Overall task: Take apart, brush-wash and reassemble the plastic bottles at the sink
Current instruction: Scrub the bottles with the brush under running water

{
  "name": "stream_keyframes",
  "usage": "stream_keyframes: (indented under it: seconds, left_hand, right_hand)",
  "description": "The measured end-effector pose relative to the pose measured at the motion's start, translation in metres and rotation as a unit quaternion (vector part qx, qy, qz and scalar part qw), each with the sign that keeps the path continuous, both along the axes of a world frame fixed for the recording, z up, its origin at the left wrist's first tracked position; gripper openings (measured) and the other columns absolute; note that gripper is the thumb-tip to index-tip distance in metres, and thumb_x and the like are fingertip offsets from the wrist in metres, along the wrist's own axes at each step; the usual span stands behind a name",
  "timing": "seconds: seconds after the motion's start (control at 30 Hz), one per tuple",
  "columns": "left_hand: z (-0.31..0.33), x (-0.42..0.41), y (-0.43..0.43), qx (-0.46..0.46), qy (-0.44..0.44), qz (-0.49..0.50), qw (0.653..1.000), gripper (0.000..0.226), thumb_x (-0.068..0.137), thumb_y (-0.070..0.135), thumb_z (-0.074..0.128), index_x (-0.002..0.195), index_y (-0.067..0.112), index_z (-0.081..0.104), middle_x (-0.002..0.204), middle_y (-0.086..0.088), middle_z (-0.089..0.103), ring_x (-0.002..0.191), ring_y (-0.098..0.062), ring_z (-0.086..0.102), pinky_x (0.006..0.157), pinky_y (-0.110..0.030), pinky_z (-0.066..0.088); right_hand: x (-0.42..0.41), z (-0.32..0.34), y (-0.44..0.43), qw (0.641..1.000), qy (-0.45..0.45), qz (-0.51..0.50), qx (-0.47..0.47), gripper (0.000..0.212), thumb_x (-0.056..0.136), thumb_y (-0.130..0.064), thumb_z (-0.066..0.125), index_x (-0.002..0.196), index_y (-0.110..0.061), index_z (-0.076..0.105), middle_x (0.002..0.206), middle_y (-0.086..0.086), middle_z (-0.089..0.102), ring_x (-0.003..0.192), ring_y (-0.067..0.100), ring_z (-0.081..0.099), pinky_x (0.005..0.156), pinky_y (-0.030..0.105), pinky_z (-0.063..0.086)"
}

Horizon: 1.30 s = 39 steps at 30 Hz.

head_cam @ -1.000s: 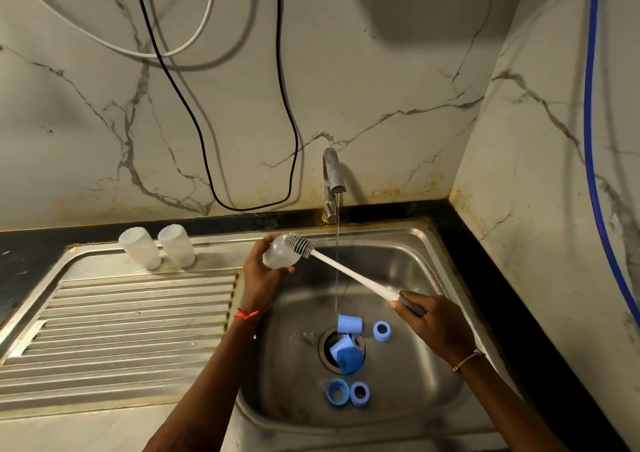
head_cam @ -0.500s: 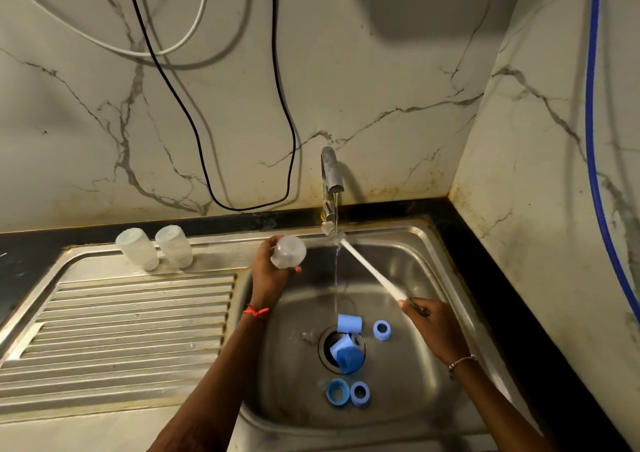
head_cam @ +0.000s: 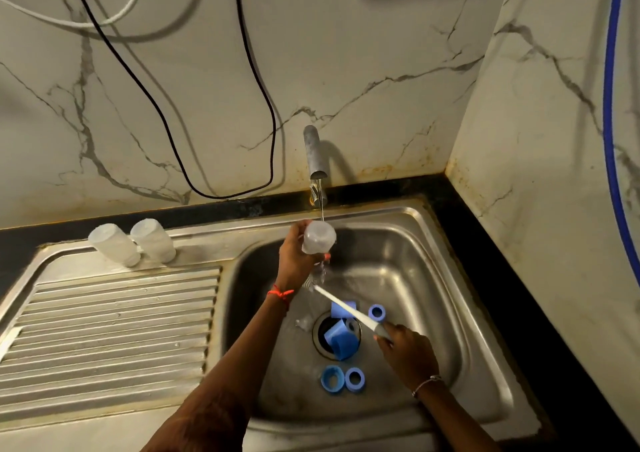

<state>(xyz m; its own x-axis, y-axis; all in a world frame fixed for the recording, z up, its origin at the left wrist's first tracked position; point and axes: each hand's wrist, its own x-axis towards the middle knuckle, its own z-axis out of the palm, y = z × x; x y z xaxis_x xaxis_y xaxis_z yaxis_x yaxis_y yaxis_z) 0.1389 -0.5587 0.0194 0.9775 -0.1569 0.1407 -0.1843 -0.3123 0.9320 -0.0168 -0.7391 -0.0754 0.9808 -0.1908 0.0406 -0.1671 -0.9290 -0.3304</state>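
My left hand (head_cam: pixel 296 261) grips a clear plastic bottle (head_cam: pixel 318 237) under the running tap (head_cam: pixel 314 155); water falls onto the bottle and spills below it. My right hand (head_cam: pixel 408 351) holds the grey handle of a white bottle brush (head_cam: pixel 343 304), whose head points up-left, low in the basin beneath the bottle. Several blue bottle parts lie in the sink: blue caps (head_cam: pixel 341 339) over the drain, a blue ring (head_cam: pixel 376 312) to the right, and two blue rings (head_cam: pixel 342 379) in front.
Two clear bottles (head_cam: pixel 133 244) stand upside down at the back of the ribbed steel draining board (head_cam: pixel 104 330). The steel sink basin (head_cam: pixel 433 278) sits in a black counter. Black and white cables (head_cam: pixel 256 81) hang on the marble wall; a blue hose (head_cam: pixel 611 105) runs down the right wall.
The brush left the bottle, rinsed under the tap, then dropped low into the basin. My left hand moved the bottle right, under the water stream.
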Motion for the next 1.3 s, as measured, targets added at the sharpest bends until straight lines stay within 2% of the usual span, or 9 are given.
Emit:
stream_keyframes:
  seconds: [0.13, 0.27, 0.33, 0.4, 0.57, 0.77, 0.93, 1.07, 1.3]
  left_hand:
    - [0.000, 0.003, -0.003, -0.012, 0.003, 0.005, 1.000, 0.064, 0.066, -0.001, 0.080, 0.123, 0.004, 0.050, 0.115, 0.000, 0.057, 0.103, -0.010, 0.056, 0.080, -0.012, 0.049]
    - [-0.003, 0.006, -0.005, -0.002, 0.008, 0.010, 1.000, 0.067, 0.065, 0.003, 0.083, 0.124, 0.006, 0.050, 0.117, 0.001, 0.057, 0.108, -0.015, 0.055, 0.090, -0.028, 0.050]
    - [-0.002, 0.008, -0.009, -0.001, 0.010, 0.011, 1.000, 0.067, 0.064, 0.004, 0.084, 0.123, 0.007, 0.051, 0.116, 0.000, 0.057, 0.109, -0.017, 0.055, 0.091, -0.032, 0.050]
    - [0.000, 0.008, -0.013, -0.002, 0.010, 0.013, 1.000, 0.066, 0.064, 0.003, 0.084, 0.122, 0.008, 0.053, 0.115, -0.002, 0.059, 0.109, -0.018, 0.056, 0.092, -0.031, 0.050]
    - [-0.001, 0.009, -0.017, 0.000, 0.024, 0.006, 1.000, 0.070, 0.066, 0.003, 0.082, 0.128, 0.006, 0.051, 0.121, -0.008, 0.059, 0.108, -0.017, 0.055, 0.083, -0.016, 0.048]
    - [-0.001, 0.011, -0.019, -0.010, 0.038, 0.007, 0.999, 0.072, 0.064, 0.006, 0.083, 0.129, 0.007, 0.052, 0.121, -0.009, 0.061, 0.110, -0.022, 0.058, 0.092, -0.033, 0.051]
    - [0.010, 0.008, -0.019, -0.080, 0.070, 0.017, 0.994, 0.063, 0.071, 0.002, 0.077, 0.127, 0.007, 0.048, 0.120, -0.006, 0.057, 0.108, -0.021, 0.058, 0.085, -0.033, 0.053]
    - [0.016, 0.011, -0.019, -0.130, 0.118, 0.025, 0.984, 0.060, 0.074, 0.005, 0.075, 0.127, 0.005, 0.047, 0.121, -0.014, 0.058, 0.107, -0.027, 0.060, 0.086, -0.045, 0.055]
    - [0.027, 0.013, -0.023, -0.256, 0.220, 0.015, 0.941, 0.043, 0.085, 0.004, 0.063, 0.127, 0.001, 0.050, 0.118, -0.016, 0.061, 0.105, -0.030, 0.063, 0.068, -0.030, 0.060]
  right_hand:
    - [0.001, -0.004, 0.001, 0.998, -0.059, -0.009, -0.020, 0.035, 0.072, -0.039, 0.045, 0.074, -0.018, 0.073, 0.045, 0.000, 0.052, 0.033, 0.016, 0.051, 0.029, 0.020, 0.030]
    - [0.001, -0.008, 0.005, 0.997, -0.058, 0.005, -0.044, 0.020, 0.065, -0.035, 0.070, 0.073, -0.017, 0.073, 0.044, 0.000, 0.052, 0.032, 0.015, 0.051, 0.029, 0.020, 0.032]
    - [0.001, -0.013, 0.007, 0.997, -0.060, 0.019, -0.049, 0.029, 0.052, -0.031, 0.088, 0.072, -0.017, 0.073, 0.044, 0.000, 0.053, 0.031, 0.014, 0.051, 0.029, 0.020, 0.032]
    - [0.002, -0.017, 0.008, 0.996, -0.062, 0.024, -0.053, 0.035, 0.043, -0.030, 0.092, 0.070, -0.018, 0.073, 0.044, -0.001, 0.053, 0.031, 0.013, 0.051, 0.029, 0.019, 0.032]
    - [0.005, -0.020, 0.008, 0.996, -0.076, 0.027, -0.047, 0.035, 0.043, -0.027, 0.092, 0.068, -0.016, 0.071, 0.044, -0.001, 0.053, 0.031, 0.013, 0.050, 0.029, 0.021, 0.033]
    - [0.004, -0.022, 0.006, 0.991, -0.111, 0.036, -0.062, 0.019, 0.059, -0.033, 0.073, 0.068, -0.016, 0.071, 0.043, -0.001, 0.052, 0.030, 0.013, 0.049, 0.029, 0.022, 0.033]
    - [0.003, -0.027, 0.005, 0.992, -0.112, 0.042, -0.048, 0.032, 0.049, -0.028, 0.091, 0.070, -0.014, 0.072, 0.044, -0.001, 0.054, 0.031, 0.013, 0.049, 0.029, 0.024, 0.036]
    - [0.005, -0.024, 0.005, 0.991, -0.112, 0.037, -0.056, 0.020, 0.060, -0.035, 0.069, 0.067, -0.016, 0.071, 0.041, -0.001, 0.051, 0.029, 0.014, 0.048, 0.028, 0.023, 0.032]
    - [0.004, -0.025, 0.005, 0.992, -0.114, 0.035, -0.045, 0.021, 0.060, -0.036, 0.064, 0.068, -0.018, 0.070, 0.042, -0.001, 0.051, 0.030, 0.013, 0.049, 0.029, 0.022, 0.032]
